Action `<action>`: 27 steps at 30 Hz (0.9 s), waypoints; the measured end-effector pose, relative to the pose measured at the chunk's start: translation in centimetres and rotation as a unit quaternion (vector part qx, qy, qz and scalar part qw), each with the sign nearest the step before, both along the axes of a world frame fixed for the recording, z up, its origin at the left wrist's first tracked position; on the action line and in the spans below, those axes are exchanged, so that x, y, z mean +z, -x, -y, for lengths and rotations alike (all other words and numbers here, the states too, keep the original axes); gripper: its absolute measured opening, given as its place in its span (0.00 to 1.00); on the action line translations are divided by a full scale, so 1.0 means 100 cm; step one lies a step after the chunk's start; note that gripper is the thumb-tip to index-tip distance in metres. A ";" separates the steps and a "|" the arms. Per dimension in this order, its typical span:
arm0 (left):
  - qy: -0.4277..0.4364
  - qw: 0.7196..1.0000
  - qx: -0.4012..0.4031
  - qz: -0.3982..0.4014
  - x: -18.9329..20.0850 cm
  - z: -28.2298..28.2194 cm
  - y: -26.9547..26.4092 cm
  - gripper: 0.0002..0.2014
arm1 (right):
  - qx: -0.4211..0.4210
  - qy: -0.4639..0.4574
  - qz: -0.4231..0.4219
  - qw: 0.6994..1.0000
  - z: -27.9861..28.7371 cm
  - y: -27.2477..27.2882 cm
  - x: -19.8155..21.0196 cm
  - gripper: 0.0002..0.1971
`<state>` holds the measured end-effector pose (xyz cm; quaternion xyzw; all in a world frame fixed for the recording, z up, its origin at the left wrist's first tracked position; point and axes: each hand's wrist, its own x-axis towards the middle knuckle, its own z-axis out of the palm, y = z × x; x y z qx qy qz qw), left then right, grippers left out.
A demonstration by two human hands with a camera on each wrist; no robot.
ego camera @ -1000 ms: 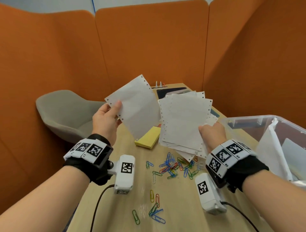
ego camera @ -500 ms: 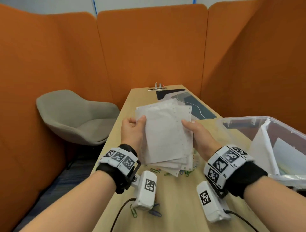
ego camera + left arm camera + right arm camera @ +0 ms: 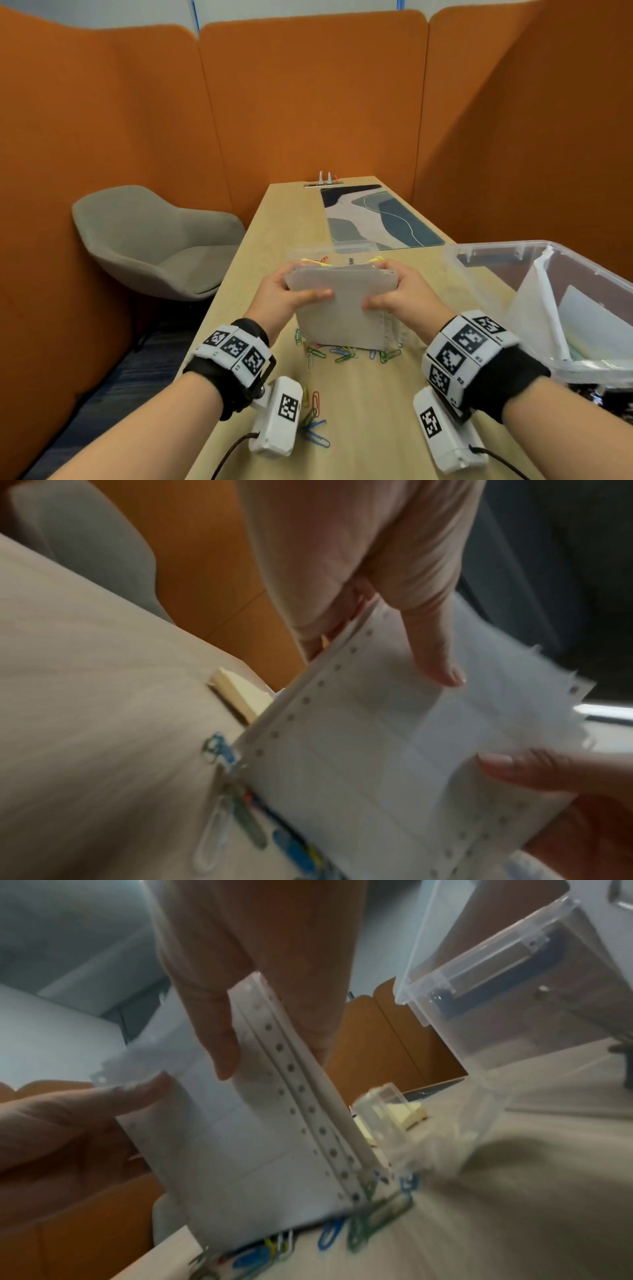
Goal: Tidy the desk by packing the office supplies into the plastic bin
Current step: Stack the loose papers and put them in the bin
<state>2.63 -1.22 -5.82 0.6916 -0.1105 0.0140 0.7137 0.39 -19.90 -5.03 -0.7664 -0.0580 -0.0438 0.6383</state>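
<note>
Paper stack [image 3: 346, 308]: white sheets with a row of punched holes along each side edge and faint ruled panels; held on edge over the near middle of the desk, its bottom edge down among the paper clips, its sheets not quite flush.
Left hand [image 3: 279, 294]: grips the stack's left edge, thumb laid flat on the near face, fingers curled behind.
Right hand [image 3: 407, 294]: grips the right edge the same way, thumb on the near face, fingers wrapped behind.
Paper clips [image 3: 342, 353]: thin bent wire in blue, green, yellow, red and white, strewn under the stack and nearer, by the left wrist.
Sticky notes [image 3: 240, 693]: pale yellow square pad, lying flat just beyond the stack.
Small clear box [image 3: 383, 1112]: transparent plastic, just behind the papers, next to the yellow pad.
Plastic bin [image 3: 486, 267]: clear, rigid, with a thick rim, at the right edge of the desk; white sheets lean inside.
Desk [image 3: 370, 428]: light wood grain, long and narrow.
Desk mat [image 3: 373, 216]: flat, with curved blue, grey and cream patches, at the far end.
Chair [image 3: 150, 240]: grey, rounded shell, on the left.
Partitions [image 3: 308, 102]: orange fabric panels on three sides.
</note>
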 end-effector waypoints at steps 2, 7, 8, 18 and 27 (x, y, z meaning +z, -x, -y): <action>-0.023 1.000 -0.015 -0.012 -0.006 0.002 0.002 0.20 | 0.000 -0.001 -0.009 1.000 -0.003 -0.001 -0.006 0.21; 0.001 1.000 -0.014 -0.005 0.008 0.005 0.000 0.16 | -0.018 -0.015 0.017 1.000 -0.003 -0.007 0.003 0.25; 0.006 1.000 -0.016 -0.003 0.012 0.003 -0.001 0.16 | -0.014 -0.021 0.021 0.999 -0.001 -0.008 0.006 0.24; 0.026 0.999 0.015 -0.031 0.002 -0.013 0.000 0.14 | -0.019 -0.041 -0.036 0.998 0.007 -0.006 -0.021 0.15; 0.024 0.997 0.019 -0.064 -0.002 -0.008 -0.003 0.16 | -0.144 -0.014 0.029 0.989 0.009 -0.016 -0.020 0.06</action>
